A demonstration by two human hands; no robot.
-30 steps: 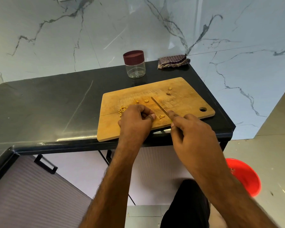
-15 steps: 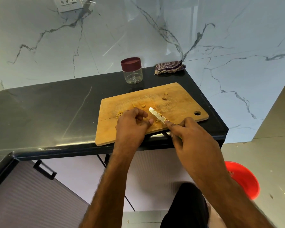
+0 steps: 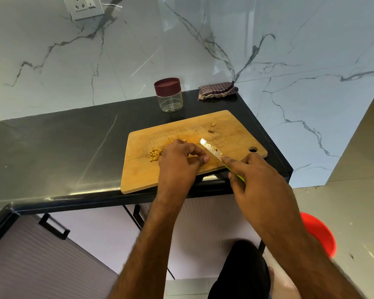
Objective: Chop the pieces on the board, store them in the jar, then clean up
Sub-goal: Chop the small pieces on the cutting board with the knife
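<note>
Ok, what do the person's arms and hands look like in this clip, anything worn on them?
Both are bare: the left hand and right hand show no gloves, rings, watch or bands, and no sleeve covers either forearm as far as the frame edge. Fine hair shows along the forearms. Fingernails are short and unpainted where visible.

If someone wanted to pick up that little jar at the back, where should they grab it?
Probably round the clear body of the jar, just under the maroon lid, coming from the front. It stands upright with bare counter around it; the wall is close behind and the cutting board lies in front, so reach over the board.
</note>
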